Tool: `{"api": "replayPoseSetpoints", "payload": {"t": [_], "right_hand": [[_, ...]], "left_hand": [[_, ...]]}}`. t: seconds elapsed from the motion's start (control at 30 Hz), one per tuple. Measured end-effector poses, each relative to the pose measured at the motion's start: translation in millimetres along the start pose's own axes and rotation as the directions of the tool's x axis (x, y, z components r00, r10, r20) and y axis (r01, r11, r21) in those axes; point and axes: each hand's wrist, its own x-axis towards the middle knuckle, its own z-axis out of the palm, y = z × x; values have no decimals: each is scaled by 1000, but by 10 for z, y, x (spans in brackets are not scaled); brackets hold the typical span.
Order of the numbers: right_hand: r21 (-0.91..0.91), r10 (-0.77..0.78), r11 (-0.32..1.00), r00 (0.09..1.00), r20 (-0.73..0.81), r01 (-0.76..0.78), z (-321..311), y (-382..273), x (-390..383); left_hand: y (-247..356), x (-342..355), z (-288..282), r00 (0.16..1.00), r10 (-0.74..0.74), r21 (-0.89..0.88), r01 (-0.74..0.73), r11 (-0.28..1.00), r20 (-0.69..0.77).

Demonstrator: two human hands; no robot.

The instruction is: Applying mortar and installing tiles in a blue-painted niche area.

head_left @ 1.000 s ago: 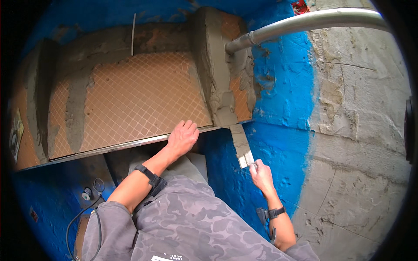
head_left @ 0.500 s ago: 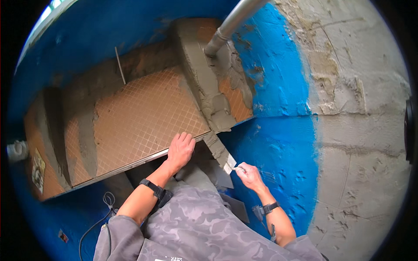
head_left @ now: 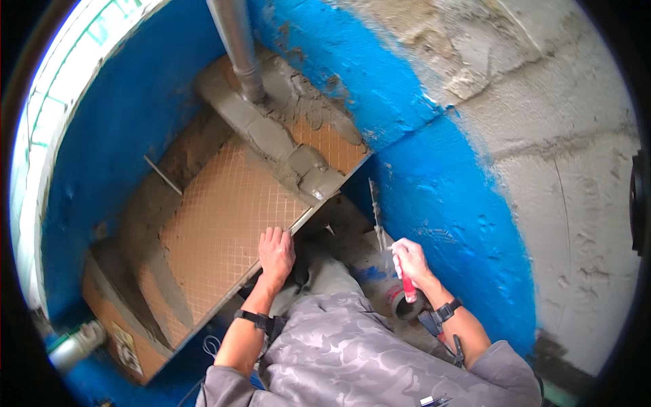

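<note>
1. Two hands are at work. My left hand, at 7 to 8 o'clock, lies on the near edge of the brown panel, fingers together; the thumb is out of sight, so I cannot tell whether it clasps the underside.
2. My right hand, at 4 o'clock, is closed around the red handle of a trowel. Its blade, nearly edge-on, points towards 11 o'clock from my knuckles and carries grey residue.
3. Panel location: 8 to 12 o'clock, its grid-patterned face upward.
4. Done: one thick mortar band runs from the metal pipe at 11 o'clock down to the near edge. A dark raised ridge and a flatter mortar strip stand at 8 o'clock.
5. Outstanding, in my judgement: the band's near end is lumpy, with overlapping patches, one shiny, so its finish appears incomplete. Panel surface at 9 o'clock is mostly bare.
6. Overall assessment: application well advanced, smoothing only partial.
</note>
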Motion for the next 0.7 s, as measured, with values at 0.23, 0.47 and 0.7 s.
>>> {"api": "replayPoseSetpoints", "payload": {"t": [0.23,0.47,0.7], "right_hand": [[386,1,919,983,185,-74,777,612,-127],[498,-128,867,977,168,28,1577,1091,-113],[556,-273,808,960,55,198,1799,1121,175]], "left_hand": [[6,40,39,999,47,7,-47,999,-7],[-12,64,141,999,43,38,-42,998,-17],[77,3,179,997,67,37,-66,997,-49]]}}
